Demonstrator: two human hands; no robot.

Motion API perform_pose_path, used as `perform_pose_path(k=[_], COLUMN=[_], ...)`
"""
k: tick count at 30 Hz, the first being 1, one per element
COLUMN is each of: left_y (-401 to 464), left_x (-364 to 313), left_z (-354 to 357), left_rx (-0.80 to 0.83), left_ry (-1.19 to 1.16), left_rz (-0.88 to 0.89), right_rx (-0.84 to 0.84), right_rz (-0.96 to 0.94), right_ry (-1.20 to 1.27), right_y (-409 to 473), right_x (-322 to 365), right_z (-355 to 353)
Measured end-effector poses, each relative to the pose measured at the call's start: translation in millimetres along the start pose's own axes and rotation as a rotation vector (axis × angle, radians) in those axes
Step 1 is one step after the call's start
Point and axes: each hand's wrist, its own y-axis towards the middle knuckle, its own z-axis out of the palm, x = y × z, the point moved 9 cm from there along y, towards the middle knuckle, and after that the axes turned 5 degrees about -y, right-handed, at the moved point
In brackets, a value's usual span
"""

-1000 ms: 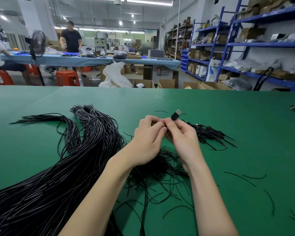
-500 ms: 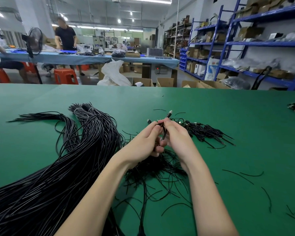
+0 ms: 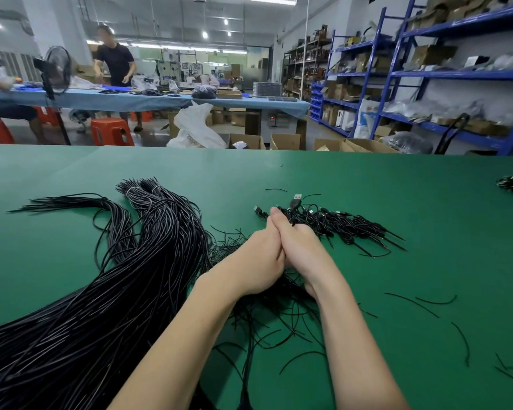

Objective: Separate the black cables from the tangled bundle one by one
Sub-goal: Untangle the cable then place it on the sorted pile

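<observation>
the green table (image 3: pixel 367 184) bears a large bundle of black cables (image 3: pixel 107 291) sweeping to the left; a smaller heap of plugged cables (image 3: pixel 347 224) lies just beyond the hands; left hand (image 3: pixel 255 261) and right hand (image 3: pixel 304 250) are pressed side by side, fingers reaching forward into that heap beside a usb plug (image 3: pixel 296 200); whether either grips a cable i cannot tell

Beyond your green table (image 3: pixel 367 184) you see orange plastic stools (image 3: pixel 110 135), a black standing fan (image 3: pixel 57 69), blue metal shelving (image 3: pixel 444 75), open cardboard boxes (image 3: pixel 286 141) and a white plastic bag (image 3: pixel 194 125).
</observation>
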Motion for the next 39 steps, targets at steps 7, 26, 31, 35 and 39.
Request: perform_pose_path(k=[7,26,31,35,39], left_y=[-1.2,-5.0,-2.2,-0.9,1.5], left_x=[0.9,11.2,5.2,-2.5,-2.2], left_z=[0.3,8.1,-1.9,5.3,3.7], left_rx=[0.067,0.068,-0.023,0.003,0.03], left_ry=[-0.109,-0.512,-0.285,-0.073,-0.242], left_rz=[-0.08,-0.125,-0.038,0.017,-0.025], right_rx=[0.001,0.163,0.037,-0.06,-0.066], right_rz=[-0.097,-0.096,0.0,-0.02,-0.074], right_ry=[0.098,0.059,-0.058,-0.104,0.044], right_y=[2.5,-4.9,-3.2,-2.9,-0.8], right_x=[-0.3,1.6,1.0,3.1,2.5], right_z=[-2.1,5.2,-3.7,-9.2,-14.2])
